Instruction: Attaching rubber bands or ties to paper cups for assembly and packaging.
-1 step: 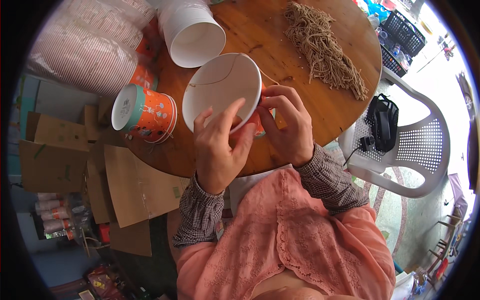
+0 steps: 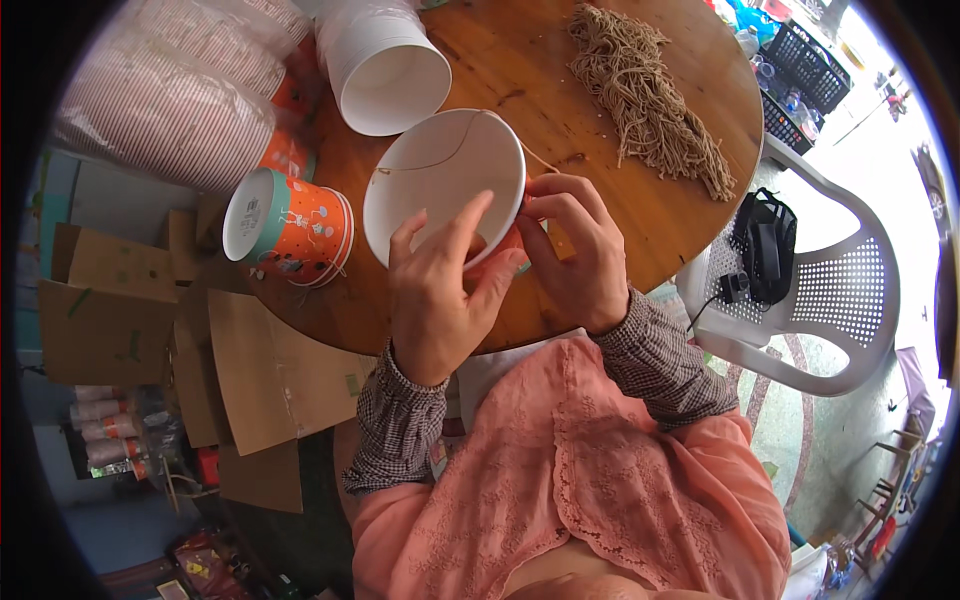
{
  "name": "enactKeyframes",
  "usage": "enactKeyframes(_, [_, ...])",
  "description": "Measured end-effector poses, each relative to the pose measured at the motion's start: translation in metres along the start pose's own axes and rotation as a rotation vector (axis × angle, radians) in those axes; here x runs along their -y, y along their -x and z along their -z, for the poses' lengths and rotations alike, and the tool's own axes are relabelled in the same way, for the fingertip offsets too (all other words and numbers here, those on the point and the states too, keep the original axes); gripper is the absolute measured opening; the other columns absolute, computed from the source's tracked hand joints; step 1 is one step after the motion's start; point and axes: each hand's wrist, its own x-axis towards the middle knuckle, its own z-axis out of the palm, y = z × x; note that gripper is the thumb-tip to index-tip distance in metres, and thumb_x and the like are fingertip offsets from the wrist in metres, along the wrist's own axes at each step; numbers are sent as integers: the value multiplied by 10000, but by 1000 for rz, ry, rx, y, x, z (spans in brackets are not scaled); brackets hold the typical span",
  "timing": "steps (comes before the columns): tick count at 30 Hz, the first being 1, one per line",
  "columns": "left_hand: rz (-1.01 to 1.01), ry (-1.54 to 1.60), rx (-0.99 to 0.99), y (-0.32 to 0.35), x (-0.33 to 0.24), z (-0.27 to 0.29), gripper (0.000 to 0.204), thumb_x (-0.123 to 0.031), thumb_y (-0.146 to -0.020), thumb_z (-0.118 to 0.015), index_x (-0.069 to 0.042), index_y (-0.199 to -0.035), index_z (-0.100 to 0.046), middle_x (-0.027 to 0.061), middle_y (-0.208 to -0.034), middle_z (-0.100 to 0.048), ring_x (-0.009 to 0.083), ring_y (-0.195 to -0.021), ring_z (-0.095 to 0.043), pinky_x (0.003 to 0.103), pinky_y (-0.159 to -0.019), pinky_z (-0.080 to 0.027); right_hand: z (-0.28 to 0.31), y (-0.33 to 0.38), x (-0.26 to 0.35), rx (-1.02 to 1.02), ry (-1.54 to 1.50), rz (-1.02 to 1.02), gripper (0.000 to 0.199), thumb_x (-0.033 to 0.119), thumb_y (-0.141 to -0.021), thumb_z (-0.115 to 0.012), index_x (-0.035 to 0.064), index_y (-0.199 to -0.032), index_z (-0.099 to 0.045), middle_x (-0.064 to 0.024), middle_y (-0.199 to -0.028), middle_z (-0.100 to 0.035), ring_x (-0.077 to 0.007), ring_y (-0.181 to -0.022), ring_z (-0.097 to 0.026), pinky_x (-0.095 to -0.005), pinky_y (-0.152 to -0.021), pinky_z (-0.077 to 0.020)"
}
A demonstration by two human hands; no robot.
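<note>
From my remote seat, strong light floods in from the right, bleaching the floor (image 2: 865,160) behind the white plastic chair (image 2: 830,290). The lower left sinks into gloom. I catch glare on the clear plastic wrap (image 2: 180,110). The left hand (image 2: 435,285) and right hand (image 2: 580,250) read fairly sharp; fisheye curvature bends the softer edges into black corners.

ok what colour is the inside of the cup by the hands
White; the cup's inside shows best in the head view.

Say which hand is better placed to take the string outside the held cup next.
Likely the right hand: it's at the right edge of the held cup, closer to that string. The left hand is at the near rim, farther away.
</note>
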Motion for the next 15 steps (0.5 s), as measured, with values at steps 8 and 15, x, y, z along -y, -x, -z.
enactKeyframes(8, [-160,-53,103,-14,7,-8,212,-151,-869,-643,-46,-1052,-626,73,-832,-630,243,-789,-620,411,-938,-401,3,13,-6,23,2,1,147,36,-791,-687,40,-915,-608,-125,-1063,-601,-302,-861,-632,-361,-703,-528])
enactKeyframes(15, [21,-37,56,-6,8,-10,99,-76,-833,-653,-53,-902,-587,79,-840,-620,286,-831,-606,396,-841,-430,6,20,-13,134,11,-1,161,15,-798,-671,38,-943,-605,-131,-1026,-606,-303,-871,-630,-349,-718,-524])
